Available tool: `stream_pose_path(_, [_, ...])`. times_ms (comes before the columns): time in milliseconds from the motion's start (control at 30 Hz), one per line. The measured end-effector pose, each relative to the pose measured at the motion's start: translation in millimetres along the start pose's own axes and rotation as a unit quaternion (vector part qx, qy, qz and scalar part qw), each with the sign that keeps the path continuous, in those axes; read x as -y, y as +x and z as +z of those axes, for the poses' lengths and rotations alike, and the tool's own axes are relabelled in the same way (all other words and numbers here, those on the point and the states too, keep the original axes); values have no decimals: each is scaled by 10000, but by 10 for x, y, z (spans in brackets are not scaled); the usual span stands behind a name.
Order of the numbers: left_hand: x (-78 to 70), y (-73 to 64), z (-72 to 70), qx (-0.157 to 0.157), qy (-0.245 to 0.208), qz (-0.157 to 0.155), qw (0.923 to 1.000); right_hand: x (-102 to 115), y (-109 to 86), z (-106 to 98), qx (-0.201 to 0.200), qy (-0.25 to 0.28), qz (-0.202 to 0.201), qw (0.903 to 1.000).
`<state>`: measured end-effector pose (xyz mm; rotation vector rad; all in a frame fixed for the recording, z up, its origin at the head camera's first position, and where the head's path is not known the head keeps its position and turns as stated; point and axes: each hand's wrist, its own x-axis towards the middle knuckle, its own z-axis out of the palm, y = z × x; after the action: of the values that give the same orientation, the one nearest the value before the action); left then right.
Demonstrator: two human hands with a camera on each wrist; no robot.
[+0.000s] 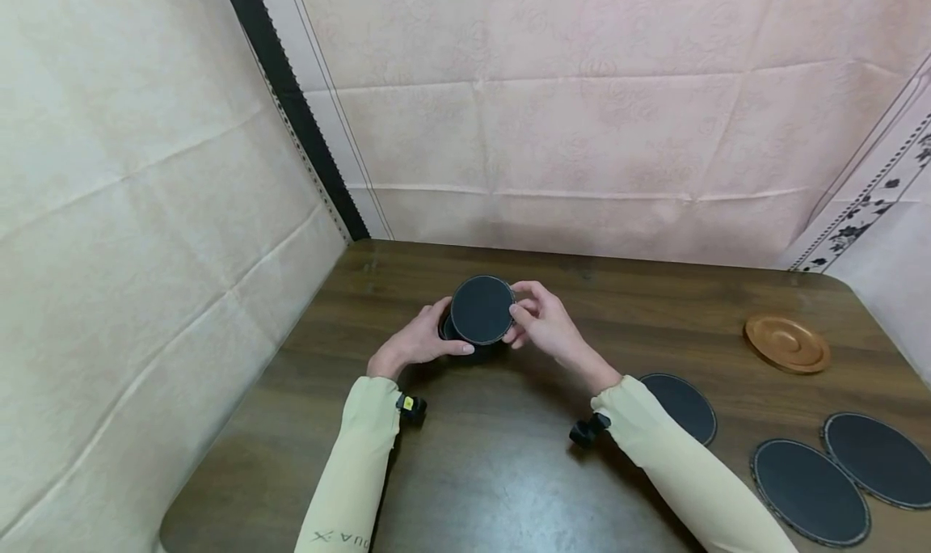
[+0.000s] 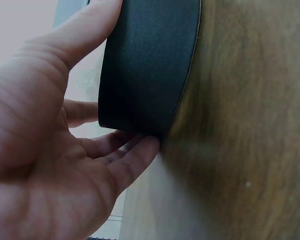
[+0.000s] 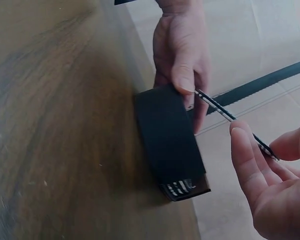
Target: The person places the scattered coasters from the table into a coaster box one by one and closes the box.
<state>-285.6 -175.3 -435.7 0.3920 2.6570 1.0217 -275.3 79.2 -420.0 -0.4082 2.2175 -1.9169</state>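
My right hand [image 1: 549, 325] pinches a round black coaster [image 1: 482, 309] with light edge stitching between thumb and fingers. The right wrist view shows that coaster edge-on and tilted, its far edge by the left thumb, above a black curved coaster holder [image 3: 167, 135]. The holder stands on the table, with white marks low on one end. My left hand [image 1: 418, 341] grips the holder from the left, thumb in front and fingers around the back; its dark side wall [image 2: 145, 65] fills the upper left wrist view. Inside the holder is mostly hidden.
On the right of the brown wooden table [image 1: 494, 472] lie more round black coasters: one [image 1: 680, 407] by the right forearm, and two [image 1: 810, 492] touching or nearly so. A round brown wooden dish [image 1: 787, 344] lies behind them. Pale cloth [image 1: 582, 149] hangs behind the table.
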Motion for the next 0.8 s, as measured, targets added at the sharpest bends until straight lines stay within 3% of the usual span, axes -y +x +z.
stream_pose_path(267, [16,9,-8,3,6,-16,10000,-87,57,114,-168,-8,-86,9998])
stream_pose_path(600, [0,-7,17,-21,-2,-211,9998,-138,43,206,-119,179,142,9997])
stream_pose_path(800, [-5,-2,19,-61,51,-168,9998,-177,41,205,-116,211,228,9995])
